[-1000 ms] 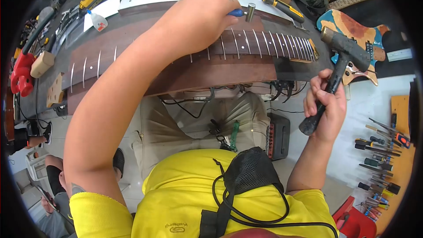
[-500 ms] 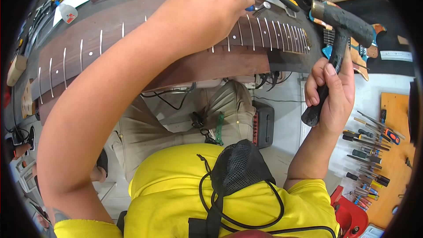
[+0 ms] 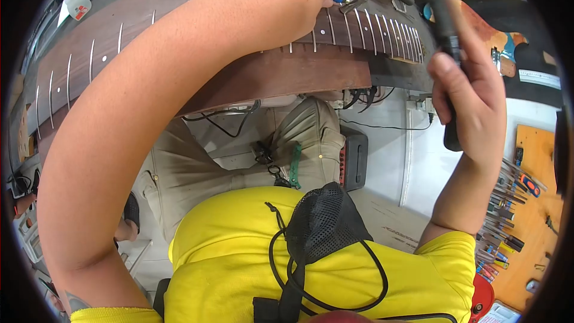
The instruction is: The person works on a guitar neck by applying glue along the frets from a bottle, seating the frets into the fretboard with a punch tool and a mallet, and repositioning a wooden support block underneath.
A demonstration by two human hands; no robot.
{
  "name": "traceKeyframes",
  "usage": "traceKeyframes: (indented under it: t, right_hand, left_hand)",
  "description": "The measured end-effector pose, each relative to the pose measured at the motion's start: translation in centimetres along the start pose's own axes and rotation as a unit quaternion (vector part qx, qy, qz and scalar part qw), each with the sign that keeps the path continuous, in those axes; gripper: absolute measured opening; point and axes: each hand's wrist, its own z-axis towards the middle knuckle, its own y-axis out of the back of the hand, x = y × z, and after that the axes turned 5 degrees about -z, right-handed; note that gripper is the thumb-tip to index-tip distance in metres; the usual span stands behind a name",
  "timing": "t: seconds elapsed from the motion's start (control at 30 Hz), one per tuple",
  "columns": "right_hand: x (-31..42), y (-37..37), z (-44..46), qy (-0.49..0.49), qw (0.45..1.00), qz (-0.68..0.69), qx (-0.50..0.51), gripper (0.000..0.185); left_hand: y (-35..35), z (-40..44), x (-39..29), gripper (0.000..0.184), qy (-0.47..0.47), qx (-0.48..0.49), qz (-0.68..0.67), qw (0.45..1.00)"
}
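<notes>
Stretched over the dark fretboard (image 3: 338, 34), my left hand (image 3: 299, 1) is closed on a blue-handled tool (image 3: 353, 3) with a shiny metal end. The fretboard carries rows of silver frets and white dots, and my forearm covers part of it. The tool's lower tip cannot be made out. My right hand (image 3: 475, 98) is wrapped round the black handle of a hammer (image 3: 445, 24), raised to the right of the tool. Motion blurs the hammer's head, which is apart from the tool.
A reddish-brown board (image 3: 299, 78) lies along the bench's near edge. An orange and blue guitar body (image 3: 493, 36) rests at the right, near a ruler (image 3: 540, 78). Several hand tools line a wooden panel (image 3: 532, 143). A white bottle (image 3: 78, 6) stands far left.
My right hand has moved up and to the right, swinging the hammer, whose head is now blurred. My left hand keeps its grip on the blue-handled tool. The view has shifted slightly.
</notes>
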Motion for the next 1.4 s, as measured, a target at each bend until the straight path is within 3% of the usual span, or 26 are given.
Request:
traceKeyframes:
  t: [0.07,0.17,0.27,0.3,0.33,0.4,0.43,0.47,0.53,0.6,0.63,0.67,0.8,0.83,0.87,0.93,0.97,1.1,1.2,1.23,1.27,1.4]
  right_hand:
    - [-0.2,0.8,0.3,0.011,0.998,-0.029,0.056,0.057]
    - [1.0,0.5,0.0,0.053,0.994,0.009,-0.092,0.061]
    - [-0.5,-2.2,0.2,0.093,0.982,-0.003,-0.162,0.059]
    - [-0.7,-1.3,0.0,0.057,0.998,-0.034,-0.017,0.061]
    - [0.1,-1.3,-0.1,-0.014,0.999,-0.022,0.022,0.062]
    - [0.3,-0.5,-0.4,0.048,0.998,-0.038,-0.028,0.063]
    - [0.9,-0.5,-0.5,0.055,0.992,-0.059,-0.100,0.062]
    - [1.1,-0.5,-0.5,0.092,0.988,0.008,-0.124,0.061]
    - [0.1,0.0,-0.5,0.153,0.981,0.061,-0.104,0.060]
    - [-1.0,-1.7,-0.5,0.128,0.983,-0.040,-0.129,0.060]
    - [-0.9,-1.1,-0.6,0.020,0.998,-0.051,-0.006,0.061]
    - [-0.1,-1.4,-0.6,0.001,0.999,-0.022,0.024,0.062]
    - [0.0,-0.7,-0.9,0.087,0.993,0.004,-0.076,0.062]
    - [0.9,-2.2,-0.7,0.083,0.985,0.025,-0.149,0.062]
    - [0.5,-2.0,-0.7,0.083,0.985,0.024,-0.149,0.062]
    - [-0.7,-1.5,-0.7,0.031,0.998,-0.058,0.004,0.063]
    - [-0.4,-1.3,-0.6,0.030,0.997,-0.068,0.026,0.064]
    - [0.6,-1.7,-1.4,0.090,0.991,0.013,-0.097,0.063]
    - [-1.4,-2.5,-1.2,0.117,0.986,0.033,-0.117,0.064]
    - [-0.8,-1.7,-1.2,0.026,0.998,-0.055,-0.022,0.064]
    - [-0.8,-1.6,-1.1,0.014,1.000,-0.024,0.003,0.065]
    - [-0.6,-1.7,-1.6,0.081,0.989,0.051,-0.116,0.065]
  left_hand:
    - [0.3,-0.1,-0.4,0.023,0.007,0.020,-0.016,1.000]
    - [-0.1,-0.4,-0.4,0.024,-0.004,0.005,-0.002,1.000]
    - [0.7,-0.6,-0.8,0.025,0.000,0.017,0.002,1.000]
    - [1.1,-0.6,-0.9,0.025,0.004,0.038,-0.005,0.999]
    - [1.4,-0.5,-1.0,0.026,0.009,0.059,-0.009,0.998]
    - [1.0,-0.5,-1.2,0.026,0.005,0.045,0.007,0.999]
    - [0.7,-0.5,-1.2,0.027,0.003,0.030,0.020,0.999]
    - [0.5,-0.6,-1.2,0.027,0.003,0.032,0.016,0.999]
    - [0.6,-0.6,-1.1,0.026,0.002,0.033,0.019,0.999]
    - [0.9,-0.6,-1.5,0.026,0.019,0.046,0.016,0.999]
    - [1.1,-0.5,-1.7,0.027,0.038,0.058,0.014,0.998]
    - [1.1,-0.5,-1.7,0.027,0.037,0.057,0.016,0.998]
    - [0.9,-0.4,-1.5,0.027,0.022,0.055,0.034,0.998]
    - [0.8,-0.4,-1.4,0.027,0.006,0.056,0.050,0.997]
    - [0.9,-0.4,-1.5,0.027,0.006,0.055,0.050,0.997]
    - [1.3,-0.5,-1.7,0.027,0.032,0.071,0.031,0.996]
    - [1.4,-0.6,-1.8,0.027,0.031,0.070,0.034,0.996]
    - [1.2,-0.6,-1.7,0.027,0.028,0.057,-0.001,0.998]
    - [1.5,-0.7,-1.9,0.027,0.033,0.072,0.010,0.997]
    - [1.8,-0.7,-2.0,0.027,0.040,0.086,0.014,0.995]
    - [1.7,-0.6,-2.0,0.027,0.040,0.086,0.016,0.995]
    - [1.1,-0.7,-1.1,0.027,0.017,0.055,-0.001,0.998]
